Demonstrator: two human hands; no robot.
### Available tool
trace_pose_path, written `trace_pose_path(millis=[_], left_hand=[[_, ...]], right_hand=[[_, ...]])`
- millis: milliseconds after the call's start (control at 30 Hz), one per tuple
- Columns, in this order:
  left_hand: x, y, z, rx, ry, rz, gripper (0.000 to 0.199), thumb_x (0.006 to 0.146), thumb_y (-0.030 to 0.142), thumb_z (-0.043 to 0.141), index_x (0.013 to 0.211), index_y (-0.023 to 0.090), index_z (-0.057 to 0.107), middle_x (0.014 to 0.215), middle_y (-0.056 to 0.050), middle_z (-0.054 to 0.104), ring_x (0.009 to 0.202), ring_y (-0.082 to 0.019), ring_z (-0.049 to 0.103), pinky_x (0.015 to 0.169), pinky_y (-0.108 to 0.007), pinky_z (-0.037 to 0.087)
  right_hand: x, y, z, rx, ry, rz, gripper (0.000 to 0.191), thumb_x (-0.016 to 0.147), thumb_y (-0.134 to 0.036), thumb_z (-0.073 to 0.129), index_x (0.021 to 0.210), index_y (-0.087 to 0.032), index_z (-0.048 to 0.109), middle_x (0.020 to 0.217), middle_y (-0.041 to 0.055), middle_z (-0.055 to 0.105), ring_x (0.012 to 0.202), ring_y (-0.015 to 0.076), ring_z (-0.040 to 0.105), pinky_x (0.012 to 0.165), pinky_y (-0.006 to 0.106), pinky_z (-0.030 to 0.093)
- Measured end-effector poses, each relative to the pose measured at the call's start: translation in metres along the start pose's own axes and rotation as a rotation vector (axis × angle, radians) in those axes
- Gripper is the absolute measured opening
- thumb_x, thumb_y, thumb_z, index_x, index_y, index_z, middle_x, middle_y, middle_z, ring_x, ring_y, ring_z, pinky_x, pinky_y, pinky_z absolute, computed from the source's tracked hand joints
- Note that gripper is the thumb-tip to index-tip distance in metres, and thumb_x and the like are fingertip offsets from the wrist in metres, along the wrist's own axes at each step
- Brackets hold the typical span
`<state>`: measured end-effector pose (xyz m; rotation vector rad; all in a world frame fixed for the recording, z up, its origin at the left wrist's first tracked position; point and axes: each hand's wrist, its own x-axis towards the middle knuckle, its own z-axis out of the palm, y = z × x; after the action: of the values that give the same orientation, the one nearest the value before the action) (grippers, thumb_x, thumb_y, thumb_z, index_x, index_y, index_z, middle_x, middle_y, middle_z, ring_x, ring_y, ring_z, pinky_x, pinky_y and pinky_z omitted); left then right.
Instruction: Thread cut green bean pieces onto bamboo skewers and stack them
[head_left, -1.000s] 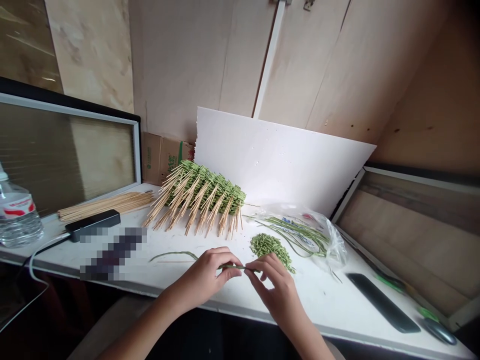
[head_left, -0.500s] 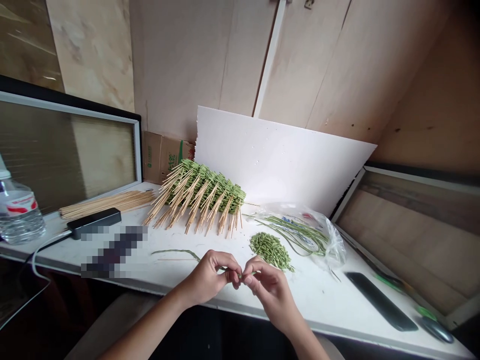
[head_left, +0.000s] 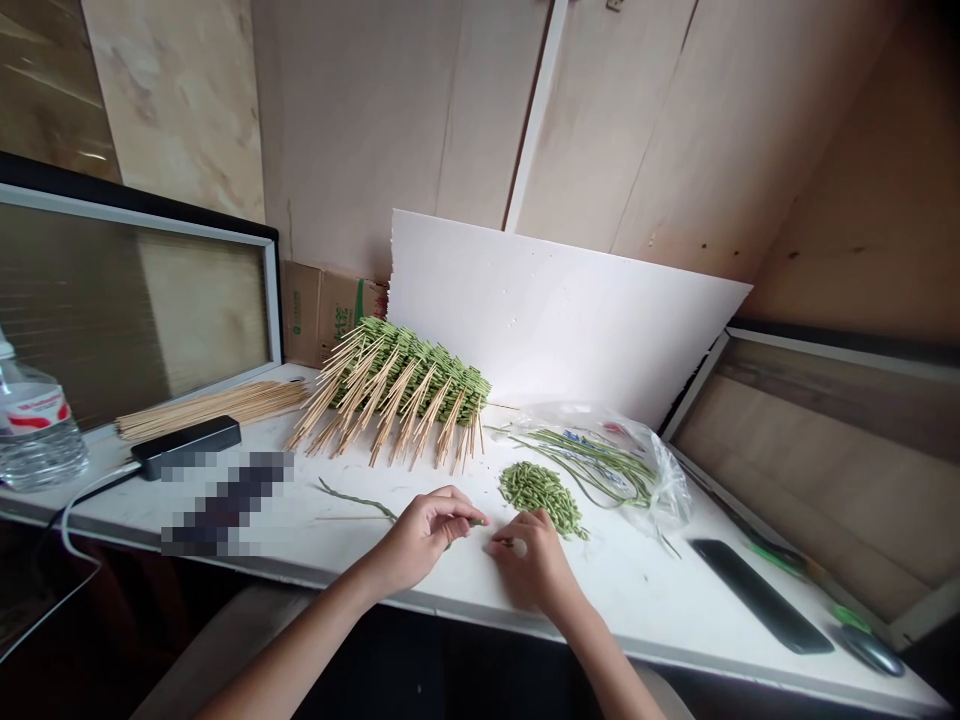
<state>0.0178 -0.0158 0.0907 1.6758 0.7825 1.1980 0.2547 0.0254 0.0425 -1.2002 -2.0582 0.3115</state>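
My left hand [head_left: 431,532] is closed round a long green bean [head_left: 352,497], whose tail trails to the left over the table and whose tip shows at the fingertips. A short gap to the right, my right hand [head_left: 531,555] is pinched low over the table, with a short bean piece [head_left: 509,543] barely showing between the fingers. Just behind it lies a pile of short bean pieces [head_left: 541,495]. One thin bamboo skewer [head_left: 349,518] lies beside the long bean.
At the back, bean pieces on bamboo skewers [head_left: 405,385] are stacked. Loose skewers [head_left: 217,408] lie left, behind a black box [head_left: 187,445] and near a water bottle [head_left: 36,420]. Long beans [head_left: 600,462] rest on a plastic bag [head_left: 667,490]. A dark flat object [head_left: 761,595] lies right.
My hands have come apart from the bean between them. The right has dropped toward the table, and the left has moved slightly up and left.
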Motion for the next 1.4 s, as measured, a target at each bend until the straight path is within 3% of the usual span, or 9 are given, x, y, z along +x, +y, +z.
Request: trace_pose_path(millis=[100,167,333,567,700,867,1100,1267,1400], left_hand=[[0.000,-0.003,0.004,-0.034,0.059,-0.037,0.028,0.094,0.037,0.071,0.113,0.018,0.076,0.104,-0.010,0.070,0.096,-0.021,0.067,0.089,-0.036,0.054],[0.000,-0.007,0.008,-0.054,0.091,-0.055,0.039,0.089,0.033,0.077,0.125,0.019,0.070,0.099,-0.007,0.070,0.095,-0.021,0.068,0.093,-0.038,0.055],[-0.003,-0.005,0.014,0.014,0.072,-0.020,0.054,0.085,0.031,0.082,0.134,0.022,0.062,0.094,-0.004,0.073,0.091,-0.020,0.071,0.093,-0.038,0.055],[-0.002,0.003,0.005,0.291,0.094,0.042,0.015,0.093,0.033,0.073,0.098,0.019,0.079,0.097,-0.008,0.077,0.094,-0.023,0.071,0.087,-0.034,0.054],[-0.002,0.003,0.004,0.351,0.123,0.094,0.008,0.092,0.025,0.074,0.096,0.020,0.079,0.094,-0.007,0.077,0.090,-0.022,0.071,0.083,-0.032,0.053],[-0.004,0.006,0.009,0.336,0.087,0.096,0.006,0.089,0.019,0.077,0.093,0.021,0.081,0.091,-0.006,0.077,0.088,-0.020,0.071,0.082,-0.030,0.052],[-0.006,0.011,0.013,0.231,0.035,0.087,0.015,0.088,0.012,0.071,0.081,0.019,0.081,0.085,-0.006,0.077,0.081,-0.019,0.070,0.078,-0.029,0.052],[-0.006,0.013,0.012,0.173,0.004,0.097,0.024,0.086,0.004,0.061,0.077,0.017,0.080,0.078,-0.006,0.074,0.077,-0.017,0.069,0.074,-0.027,0.052],[-0.002,0.005,0.004,0.144,0.079,0.088,0.019,0.091,0.013,0.063,0.084,0.015,0.080,0.080,-0.006,0.072,0.072,-0.015,0.066,0.072,-0.027,0.053]], right_hand=[[0.002,-0.019,-0.015,0.087,-0.028,-0.041,0.039,0.082,-0.057,0.078,0.108,-0.027,0.080,0.092,0.0097,0.073,0.093,0.0307,0.059,0.081,0.044,0.050],[0.002,-0.037,-0.026,0.232,-0.052,-0.027,0.039,0.088,-0.055,0.074,0.115,-0.028,0.077,0.094,0.0087,0.073,0.088,0.0270,0.061,0.072,0.038,0.050],[0.000,-0.063,-0.038,0.401,-0.056,-0.042,0.027,0.090,-0.050,0.073,0.104,-0.027,0.080,0.092,0.0082,0.075,0.085,0.0249,0.065,0.070,0.036,0.052],[0.002,-0.060,-0.044,0.426,-0.007,0.033,0.024,0.094,-0.047,0.069,0.099,-0.026,0.079,0.099,0.0086,0.075,0.090,0.0254,0.068,0.072,0.036,0.054],[0.001,-0.069,-0.047,0.323,-0.042,-0.050,0.019,0.092,-0.044,0.073,0.097,-0.027,0.078,0.093,0.0075,0.074,0.088,0.0254,0.064,0.068,0.035,0.051],[-0.002,-0.076,-0.043,0.276,0.004,-0.099,0.015,0.095,-0.041,0.070,0.094,-0.027,0.076,0.090,0.0077,0.072,0.086,0.0260,0.059,0.069,0.037,0.048],[-0.006,-0.075,-0.034,0.329,0.030,-0.211,0.020,0.099,-0.038,0.062,0.086,-0.026,0.070,0.084,0.0063,0.067,0.087,0.0265,0.056,0.085,0.044,0.045],[-0.008,-0.072,-0.030,0.470,0.025,-0.200,0.026,0.098,-0.045,0.063,0.083,-0.026,0.071,0.082,0.0056,0.065,0.088,0.0263,0.057,0.088,0.044,0.046],[-0.002,-0.053,-0.028,0.313,0.074,-0.107,0.022,0.094,-0.048,0.068,0.094,-0.029,0.079,0.088,0.0076,0.067,0.094,0.0291,0.057,0.086,0.044,0.046]])
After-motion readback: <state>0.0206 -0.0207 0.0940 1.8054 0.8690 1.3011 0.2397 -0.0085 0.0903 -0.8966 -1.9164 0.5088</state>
